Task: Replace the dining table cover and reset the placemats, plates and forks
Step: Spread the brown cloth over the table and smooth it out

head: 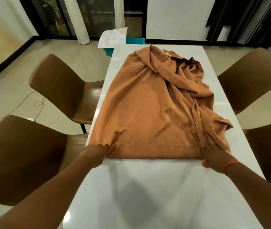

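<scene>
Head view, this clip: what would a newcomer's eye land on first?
The rumpled orange-brown cloth lying bunched along the middle of the white table, twisted into folds on its far right side. Next, the left hand and the right hand each gripping a near corner of its hem. Brown chairs flank both sides, and a floral sheet lies over a teal bin beyond the far end.

I cannot see my fingertips on either hand: the left hand point(96, 153) and right hand point(214, 157) curl into the brown table cover point(148, 104). The teal chair point(134, 40) hides behind the table point(148, 187); picture edges cut off two near brown chairs.
</scene>
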